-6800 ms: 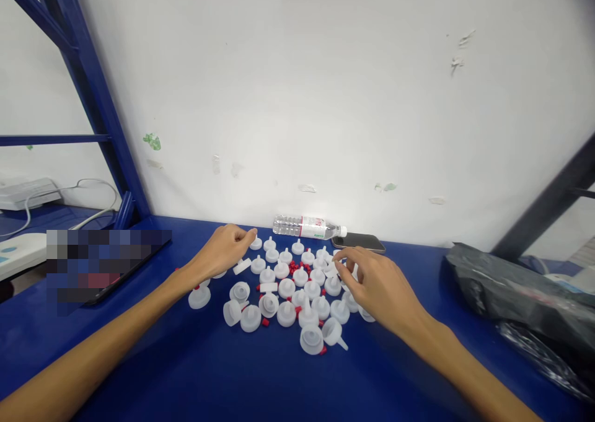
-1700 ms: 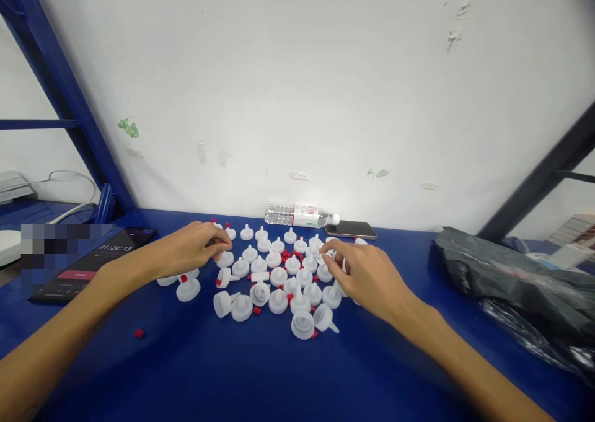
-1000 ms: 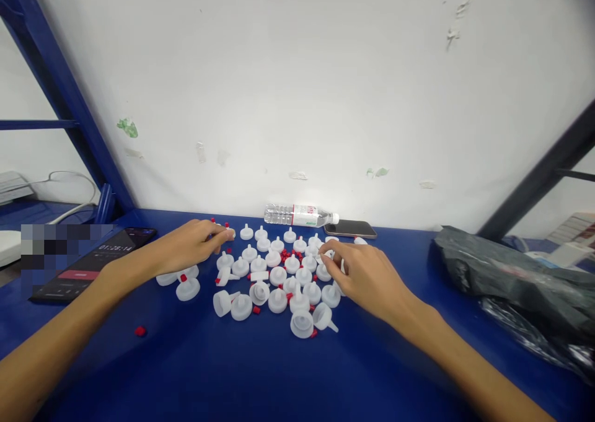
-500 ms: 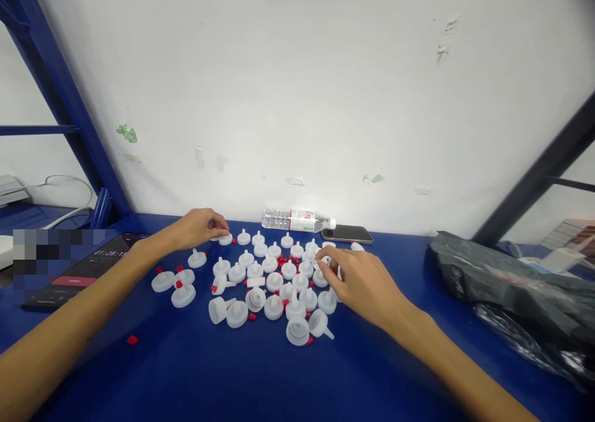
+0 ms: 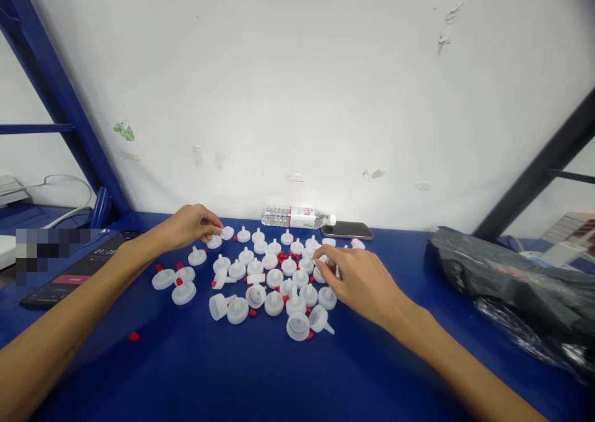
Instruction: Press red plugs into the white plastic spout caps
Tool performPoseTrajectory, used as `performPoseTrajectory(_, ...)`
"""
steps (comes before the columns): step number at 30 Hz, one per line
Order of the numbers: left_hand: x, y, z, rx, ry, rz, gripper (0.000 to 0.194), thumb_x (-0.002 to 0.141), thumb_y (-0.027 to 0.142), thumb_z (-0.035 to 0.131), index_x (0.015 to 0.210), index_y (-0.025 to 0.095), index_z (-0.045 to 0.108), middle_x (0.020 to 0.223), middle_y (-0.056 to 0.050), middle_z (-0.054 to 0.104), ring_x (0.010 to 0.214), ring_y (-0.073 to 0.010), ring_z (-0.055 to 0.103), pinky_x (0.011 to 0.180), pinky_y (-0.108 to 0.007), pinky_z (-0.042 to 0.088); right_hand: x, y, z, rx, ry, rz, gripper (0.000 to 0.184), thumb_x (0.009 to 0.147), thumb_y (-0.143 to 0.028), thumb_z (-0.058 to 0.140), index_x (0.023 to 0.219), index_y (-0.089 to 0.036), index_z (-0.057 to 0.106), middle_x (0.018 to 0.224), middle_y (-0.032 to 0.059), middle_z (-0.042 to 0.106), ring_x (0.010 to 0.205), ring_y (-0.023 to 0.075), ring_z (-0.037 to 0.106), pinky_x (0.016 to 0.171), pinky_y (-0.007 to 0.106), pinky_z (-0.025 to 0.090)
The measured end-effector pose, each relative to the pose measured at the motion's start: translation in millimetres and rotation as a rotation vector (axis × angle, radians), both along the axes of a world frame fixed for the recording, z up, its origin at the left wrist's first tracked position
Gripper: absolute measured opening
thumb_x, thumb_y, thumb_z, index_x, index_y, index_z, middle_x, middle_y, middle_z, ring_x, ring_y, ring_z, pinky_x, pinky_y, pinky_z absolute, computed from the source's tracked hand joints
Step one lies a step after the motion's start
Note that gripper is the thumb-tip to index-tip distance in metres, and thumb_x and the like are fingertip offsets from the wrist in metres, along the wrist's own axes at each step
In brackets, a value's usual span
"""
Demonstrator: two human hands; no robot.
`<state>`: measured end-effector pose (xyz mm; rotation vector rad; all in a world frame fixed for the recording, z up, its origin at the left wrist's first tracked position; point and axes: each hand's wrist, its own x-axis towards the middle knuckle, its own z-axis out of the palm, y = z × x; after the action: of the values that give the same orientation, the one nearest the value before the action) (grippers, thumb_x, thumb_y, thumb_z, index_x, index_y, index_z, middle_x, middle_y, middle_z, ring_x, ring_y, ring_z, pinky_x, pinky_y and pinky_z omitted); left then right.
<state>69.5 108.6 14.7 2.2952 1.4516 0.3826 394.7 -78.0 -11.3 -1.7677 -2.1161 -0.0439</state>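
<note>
Many white plastic nozzle caps [image 5: 274, 278] lie in a cluster on the blue table [image 5: 260, 372], with small red tip caps [image 5: 282, 259] scattered among them. My left hand [image 5: 193, 227] is at the cluster's back left, fingertips pinched at the spout end of a tilted nozzle cap [image 5: 227, 233] with a bit of red showing. Just under those fingers stands an upright nozzle cap [image 5: 214, 242]. On the cluster's right side, my right hand [image 5: 360, 279] has thumb and index together near the spouts; what they pinch is too small to make out.
A clear water bottle [image 5: 297, 217] lies along the wall beside a dark phone [image 5: 348, 230]. At left are several red-tipped nozzle caps [image 5: 184, 292], a loose red tip cap [image 5: 134, 336] and a larger phone [image 5: 74, 273]. A grey plastic bag [image 5: 502, 292] lies at right.
My left hand has shifted a little left, and the nozzle cap at its fingers is now tilted. An upright one shows beneath. My right hand has barely moved.
</note>
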Motion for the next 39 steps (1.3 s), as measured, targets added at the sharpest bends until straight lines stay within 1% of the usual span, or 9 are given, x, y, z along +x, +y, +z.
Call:
performPoseTrajectory(6, -5, 3, -1.3, -0.016, 0.028, -0.001, 0.044, 0.073, 0.055, 0.063, 0.091, 0.019, 0.080, 0.070, -0.006, 0.079, 0.068, -0.0244, 0.076, 0.067, -0.031, 0.060, -1, -1, 1.3, -0.023, -0.005, 0.000, 0.019, 0.101, -0.023, 0.053, 0.108, -0.026, 0.071, 0.079, -0.0006, 0.079, 0.064, 0.0185, 0.068, 0.058, 0.027, 0.034)
performPoseTrajectory(11, -7, 2, 0.4, 0.025, 0.106, -0.019, 0.039, 0.073, 0.047, 0.060, 0.092, 0.020, 0.081, 0.070, -0.005, 0.078, 0.069, -0.0242, 0.075, 0.065, -0.029, 0.056, -2, -2, 2.7, -0.014, -0.022, -0.005, 0.019, 0.101, -0.023, 0.053, 0.106, -0.025, 0.071, 0.077, -0.0006, 0.078, 0.062, 0.0179, 0.067, 0.058, 0.027, 0.033)
performPoseTrajectory(15, -3, -3, 0.7, 0.087, 0.173, -0.024, 0.038, 0.072, 0.043, 0.060, 0.092, 0.022, 0.083, 0.080, -0.006, 0.080, 0.074, -0.0246, 0.073, 0.065, -0.030, 0.052, -2, -2, 2.4, -0.017, -0.016, 0.001, 0.019, 0.101, -0.023, 0.053, 0.106, -0.025, 0.071, 0.077, -0.0010, 0.078, 0.060, 0.0165, 0.065, 0.058, 0.027, 0.033)
performPoseTrajectory(18, -2, -3, 0.6, 0.106, 0.199, -0.038, 0.039, 0.073, 0.043, 0.057, 0.093, 0.022, 0.083, 0.088, -0.006, 0.081, 0.078, -0.0248, 0.072, 0.068, -0.030, 0.052, -3, -2, 2.4, -0.021, -0.020, -0.004, 0.018, 0.101, -0.022, 0.053, 0.105, -0.025, 0.071, 0.077, -0.0013, 0.077, 0.060, 0.0161, 0.065, 0.057, 0.027, 0.033)
performPoseTrajectory(23, -7, 2, -0.5, 0.127, 0.207, -0.056, 0.042, 0.076, 0.047, 0.055, 0.097, 0.024, 0.083, 0.095, -0.005, 0.081, 0.087, -0.0249, 0.073, 0.076, -0.030, 0.053, -2, -2, 2.8, -0.028, -0.013, 0.001, 0.019, 0.101, -0.022, 0.053, 0.105, -0.025, 0.071, 0.076, -0.0017, 0.077, 0.058, 0.0155, 0.064, 0.057, 0.027, 0.031)
performPoseTrajectory(24, -8, 3, -0.7, 0.128, 0.207, -0.049, 0.044, 0.076, 0.048, 0.054, 0.099, 0.024, 0.083, 0.095, -0.005, 0.081, 0.085, -0.0244, 0.073, 0.076, -0.030, 0.053, -2, -2, 3.0, -0.029, -0.010, 0.002, 0.019, 0.101, -0.022, 0.053, 0.105, -0.025, 0.071, 0.076, -0.0018, 0.077, 0.059, 0.0156, 0.064, 0.057, 0.026, 0.031)
performPoseTrajectory(29, -12, 4, 0.2, 0.119, 0.203, -0.010, 0.048, 0.078, 0.051, 0.054, 0.105, 0.023, 0.081, 0.087, -0.004, 0.080, 0.061, -0.0200, 0.069, 0.066, -0.030, 0.053, -3, -2, 4.5, -0.034, -0.018, 0.000, 0.019, 0.101, -0.022, 0.053, 0.104, -0.025, 0.071, 0.076, -0.0015, 0.077, 0.060, 0.0157, 0.065, 0.057, 0.026, 0.030)
performPoseTrajectory(35, -14, 3, 1.0, 0.077, 0.194, -0.012, 0.045, 0.077, 0.050, 0.056, 0.102, 0.022, 0.080, 0.092, -0.003, 0.081, 0.063, -0.0194, 0.074, 0.066, -0.028, 0.056, -4, -2, 5.1, -0.048, -0.022, -0.010, 0.019, 0.101, -0.021, 0.053, 0.105, -0.025, 0.072, 0.076, -0.0017, 0.077, 0.057, 0.0149, 0.064, 0.057, 0.026, 0.030)
performPoseTrajectory(39, -15, 4, -1.6, 0.068, 0.208, -0.011, 0.044, 0.077, 0.049, 0.055, 0.101, 0.021, 0.079, 0.089, -0.004, 0.081, 0.066, -0.0197, 0.075, 0.065, -0.027, 0.056, -3, -2, 4.7, -0.040, -0.026, -0.005, 0.019, 0.101, -0.021, 0.053, 0.105, -0.025, 0.071, 0.076, -0.0015, 0.077, 0.059, 0.0152, 0.065, 0.057, 0.026, 0.030)
